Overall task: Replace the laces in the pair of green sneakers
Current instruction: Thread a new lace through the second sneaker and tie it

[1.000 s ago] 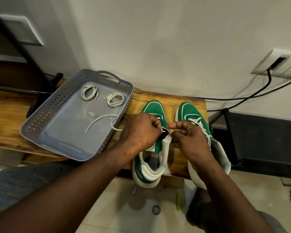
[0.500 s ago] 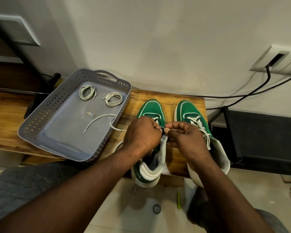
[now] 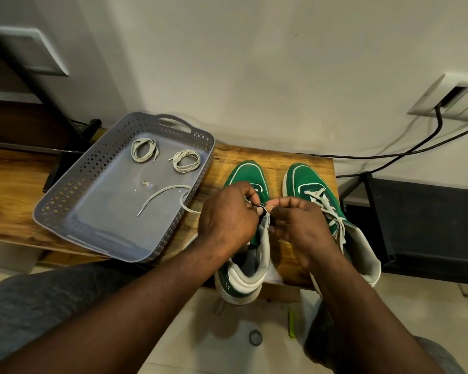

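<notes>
Head view: left hand (image 3: 229, 214) and right hand (image 3: 299, 222) both pinch the pale flat lace (image 3: 191, 210) at the tongue of the left green-and-white sneaker (image 3: 250, 174) on the wooden bench (image 3: 276, 157), probably steadying it for threading

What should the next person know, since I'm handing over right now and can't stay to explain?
Left hand: curled, pinching at the tongue top of the left sneaker, where the loose lace trailing from the grey tray leads.
Right hand: pinching the same spot; the fingertips hide the details.
Right sneaker: fully laced, beside it on the wooden bench.
Two coiled laces lie in the tray.
Done: left sneaker looks mostly unlaced. Left: finish it, then do the right one.
</notes>
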Motion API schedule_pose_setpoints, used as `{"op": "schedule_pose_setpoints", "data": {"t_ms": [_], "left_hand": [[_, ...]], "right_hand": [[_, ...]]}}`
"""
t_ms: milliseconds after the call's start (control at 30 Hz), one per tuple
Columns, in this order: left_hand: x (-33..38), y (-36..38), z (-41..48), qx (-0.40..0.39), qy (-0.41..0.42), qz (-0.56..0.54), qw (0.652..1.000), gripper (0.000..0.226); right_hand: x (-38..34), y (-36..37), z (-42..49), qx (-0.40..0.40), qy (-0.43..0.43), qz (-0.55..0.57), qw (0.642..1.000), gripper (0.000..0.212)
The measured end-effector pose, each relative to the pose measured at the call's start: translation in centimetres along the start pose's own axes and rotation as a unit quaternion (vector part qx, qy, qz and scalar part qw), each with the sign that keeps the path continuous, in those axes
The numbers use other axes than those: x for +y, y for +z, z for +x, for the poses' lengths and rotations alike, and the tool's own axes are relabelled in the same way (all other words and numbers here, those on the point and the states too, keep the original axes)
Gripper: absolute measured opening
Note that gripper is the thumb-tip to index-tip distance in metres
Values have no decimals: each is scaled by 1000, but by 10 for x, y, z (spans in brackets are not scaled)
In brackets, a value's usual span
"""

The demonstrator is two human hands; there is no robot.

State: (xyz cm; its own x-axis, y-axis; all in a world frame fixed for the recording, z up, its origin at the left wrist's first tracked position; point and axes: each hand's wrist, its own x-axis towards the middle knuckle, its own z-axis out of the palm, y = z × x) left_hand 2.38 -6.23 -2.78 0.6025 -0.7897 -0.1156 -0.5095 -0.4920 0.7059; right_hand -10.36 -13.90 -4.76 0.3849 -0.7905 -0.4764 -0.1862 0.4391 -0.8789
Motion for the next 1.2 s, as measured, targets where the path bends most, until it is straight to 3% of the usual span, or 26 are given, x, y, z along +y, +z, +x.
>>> {"op": "schedule_pose_setpoints", "data": {"t_ms": [200, 367, 500, 600, 733, 800, 900, 1000, 1133, 1200], "left_hand": [[0, -3, 0, -2, 35, 14, 999, 25], [-4, -9, 8, -78, 42, 29, 996, 17], [-11, -11, 14, -124, 32, -5, 992, 23], [-13, -10, 14, -134, 34, -24, 990, 24], [-12, -7, 12, -132, 19, -41, 990, 25], [-11, -7, 13, -130, 17, -43, 990, 25], [-11, -7, 13, -128, 13, -47, 991, 25], [-11, -8, 12, -132, 16, -44, 990, 27], [-12, -10, 13, -138, 8, -57, 989, 24], [-12, -10, 14, -139, 10, -58, 988, 26]], "right_hand": [[-2, -3, -5, 23, -131, -182, 974, 6], [1, 0, -2, 86, -244, -344, 903, 16], [-25, -18, -5, 254, -329, -156, 896, 11], [-36, -25, -9, 296, -259, -18, 919, 16], [-8, -6, -11, 143, -203, -240, 939, 49], [2, 1, -8, 73, -214, -330, 917, 37], [3, 3, -6, 56, -223, -349, 909, 4], [-5, -1, -7, 118, -267, -338, 895, 15], [-32, -23, -6, 316, -348, -138, 872, 16], [-32, -28, -8, 326, -339, -179, 864, 13]]}}
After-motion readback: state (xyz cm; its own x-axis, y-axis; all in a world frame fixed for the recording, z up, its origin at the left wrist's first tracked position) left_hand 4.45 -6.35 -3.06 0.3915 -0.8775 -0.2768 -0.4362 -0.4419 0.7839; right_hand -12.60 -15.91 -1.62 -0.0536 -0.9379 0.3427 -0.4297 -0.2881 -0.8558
